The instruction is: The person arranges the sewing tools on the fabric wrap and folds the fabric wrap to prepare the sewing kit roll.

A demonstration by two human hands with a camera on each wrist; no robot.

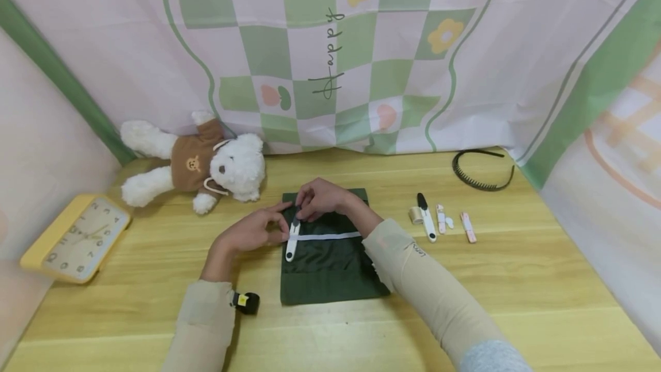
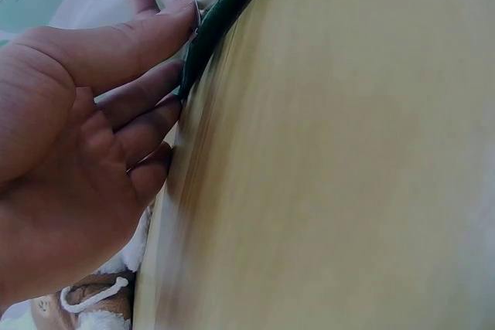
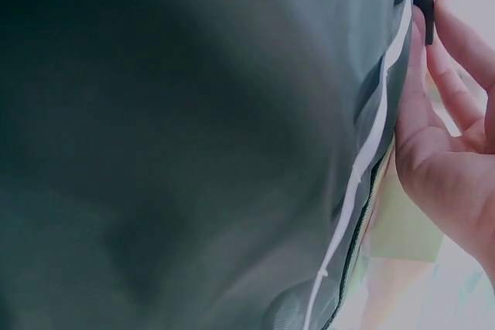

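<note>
Your left sleeve is plain beige, slightly creased, with a fold line across it below the wrist. A small black block with a yellow patch shows against its inner edge; you can't see how it is attached. Your right sleeve is the same beige, with dark lettering near the wrist, a faint pinkish mark by the opening and an uneven edge. Further up, your arm shows pale grey, mottled fabric. Both your sleeves end short of the wrists.

Wooden table, green cloth, plushie, clock
</note>
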